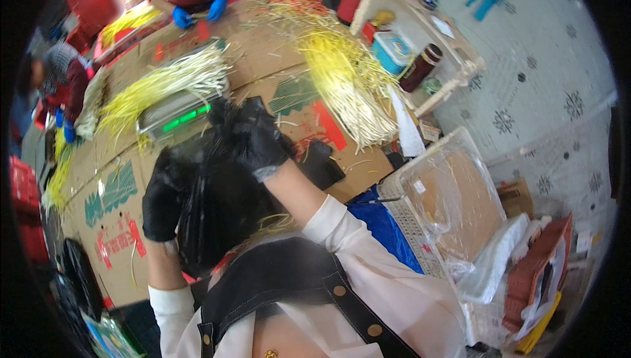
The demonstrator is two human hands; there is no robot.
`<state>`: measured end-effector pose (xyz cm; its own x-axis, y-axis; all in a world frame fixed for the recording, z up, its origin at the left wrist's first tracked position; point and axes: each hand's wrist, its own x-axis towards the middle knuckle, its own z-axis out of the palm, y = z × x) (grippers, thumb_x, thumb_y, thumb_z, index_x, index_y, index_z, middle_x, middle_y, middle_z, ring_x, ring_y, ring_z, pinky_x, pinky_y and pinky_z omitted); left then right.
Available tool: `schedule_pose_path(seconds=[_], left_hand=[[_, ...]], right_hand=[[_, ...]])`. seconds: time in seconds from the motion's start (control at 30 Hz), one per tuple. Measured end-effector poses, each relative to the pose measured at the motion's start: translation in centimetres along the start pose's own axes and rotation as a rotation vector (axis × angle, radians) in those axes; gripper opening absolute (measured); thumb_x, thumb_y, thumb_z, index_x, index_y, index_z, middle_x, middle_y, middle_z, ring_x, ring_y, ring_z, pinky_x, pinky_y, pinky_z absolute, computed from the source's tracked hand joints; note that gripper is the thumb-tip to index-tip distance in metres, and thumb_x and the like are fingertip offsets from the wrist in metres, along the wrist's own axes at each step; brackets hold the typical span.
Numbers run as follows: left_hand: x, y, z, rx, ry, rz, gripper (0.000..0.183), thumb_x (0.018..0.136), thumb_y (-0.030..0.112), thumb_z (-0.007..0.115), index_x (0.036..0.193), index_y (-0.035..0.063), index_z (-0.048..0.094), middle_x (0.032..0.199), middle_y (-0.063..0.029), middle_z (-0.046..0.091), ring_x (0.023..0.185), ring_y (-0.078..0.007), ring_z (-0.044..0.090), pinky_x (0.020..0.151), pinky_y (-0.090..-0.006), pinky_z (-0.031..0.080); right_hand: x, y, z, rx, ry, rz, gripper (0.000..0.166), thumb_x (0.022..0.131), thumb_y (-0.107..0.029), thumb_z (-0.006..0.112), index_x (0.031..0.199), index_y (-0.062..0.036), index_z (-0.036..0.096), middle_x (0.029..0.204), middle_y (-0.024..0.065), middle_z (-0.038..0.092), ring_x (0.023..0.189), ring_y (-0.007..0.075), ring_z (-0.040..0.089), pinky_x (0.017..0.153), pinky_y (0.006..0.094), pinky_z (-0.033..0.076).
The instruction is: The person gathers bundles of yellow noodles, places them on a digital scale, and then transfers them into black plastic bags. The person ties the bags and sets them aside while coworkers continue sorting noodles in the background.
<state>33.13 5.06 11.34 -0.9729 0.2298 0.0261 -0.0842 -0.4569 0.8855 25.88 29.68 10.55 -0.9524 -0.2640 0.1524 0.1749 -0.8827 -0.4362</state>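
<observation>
Both my hands wear black gloves. A black plastic bag (217, 210) hangs between them, close to my apron, and my left hand (165, 195) grips its left side. At the bag's top, my right hand (259, 136) holds the gathered plastic; its fingertips are blurred against the black. Just beyond lies a digital scale (182, 114) with lit green digits, bearing a heap of yellow-white vegetable shoots (172, 77). A larger pile of the same shoots (350, 96) lies to the right. Beside my right wrist is a piece of black plastic (323, 163).
Flattened cardboard (266, 57) covers the table. Across it stands a person with blue gloves (199, 15); another person (66, 82) works at far left. A white plastic crate (394, 185) and a wooden shelf (443, 77) with a dark flask (421, 67) stand at right.
</observation>
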Motion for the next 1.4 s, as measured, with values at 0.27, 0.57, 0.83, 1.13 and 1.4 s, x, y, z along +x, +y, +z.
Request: schedule_pose_path(seconds=[0.27,0.57,0.83,1.13,1.4], left_hand=[[0.8,1.4,2.1,0.417,-0.103,-0.069,0.051,0.094,0.012,0.071,0.142,-0.0004,0.058,0.135,-0.0106,0.065,0.12,-0.0217,0.062,0.106,-0.0354,0.047],[1.5,0.7,1.0,0.887,-0.271,0.07,0.044,0.103,0.012,0.054,0.145,0.0003,0.053,0.141,-0.0137,0.061,0.122,-0.0256,0.06,0.107,-0.0394,0.048],[1.0,-1.6,-3.1,-0.155,0.306,-0.23,0.042,0.108,0.027,0.049,0.141,0.0027,0.056,0.141,-0.0142,0.061,0.128,-0.029,0.058,0.111,-0.042,0.045],[-6.1,-3.6,2.2,1.086,0.106,-0.081,0.067,0.087,0.008,0.074,0.149,0.0016,0.049,0.144,-0.0201,0.059,0.132,-0.0293,0.057,0.108,-0.038,0.045],[-11.6,2.8,-18.6,0.788,0.63,0.174,0.033,0.104,0.014,0.052,0.128,-0.003,0.067,0.125,-0.0123,0.07,0.116,-0.0206,0.064,0.103,-0.034,0.048]], right_hand=[[-0.9,-0.1,4.7,-1.348,-0.438,-0.201,0.036,0.086,-0.016,0.075,0.12,-0.0044,0.071,0.113,0.0135,0.075,0.096,0.0228,0.074,0.085,0.0367,0.057],[-1.1,-1.0,1.0,-1.408,-0.02,-0.323,0.02,0.081,-0.006,0.068,0.1,-0.0051,0.077,0.1,0.0169,0.074,0.095,0.0356,0.069,0.09,0.0443,0.054],[-7.2,0.1,1.4,-1.326,-0.606,-0.096,0.022,0.082,-0.001,0.068,0.104,-0.0026,0.071,0.115,0.017,0.069,0.106,0.0333,0.066,0.098,0.0422,0.051],[-1.8,-17.8,7.7,0.466,-0.49,-0.412,0.036,0.095,-0.006,0.055,0.13,-0.0003,0.062,0.12,0.0134,0.069,0.107,0.0239,0.067,0.095,0.0399,0.054],[-5.0,-20.5,11.8,1.015,-0.698,-0.472,0.025,0.094,-0.01,0.055,0.111,0.0007,0.07,0.092,0.0125,0.068,0.083,0.023,0.065,0.072,0.0365,0.054]])
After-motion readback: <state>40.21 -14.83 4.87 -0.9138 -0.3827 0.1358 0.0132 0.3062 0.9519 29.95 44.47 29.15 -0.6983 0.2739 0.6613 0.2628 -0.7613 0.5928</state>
